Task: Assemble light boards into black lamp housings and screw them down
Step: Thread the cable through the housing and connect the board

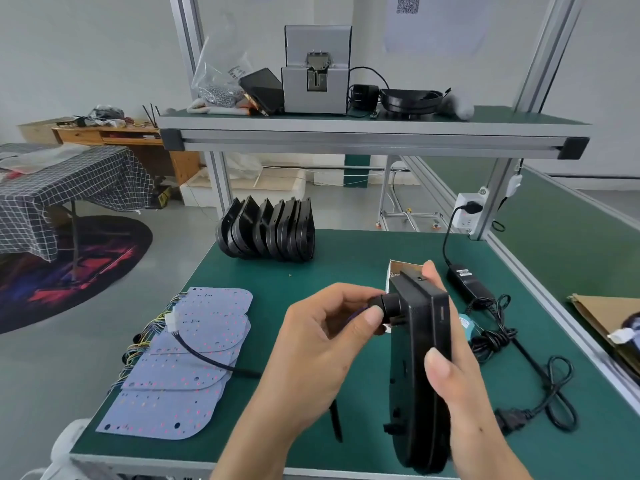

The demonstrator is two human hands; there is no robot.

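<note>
We see the right hand (450, 368) gripping a black lamp housing (420, 368) held on edge above the green work table (346, 265), while the left hand (325, 344) pinches the round black fitting (389, 304) projecting from the housing's side. To the left we note a fanned stack of light boards (187, 362) with coloured wires; behind, a row of empty black housings (266, 233) stands upright. At right lie a power adapter (467, 282) and coiled cable (554, 400). A screw feeder (315, 81) sits on the upper shelf (374, 133).

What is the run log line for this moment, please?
right hand: holds housing upright | left hand: pinches its side fitting | boards: stacked on table left
</note>
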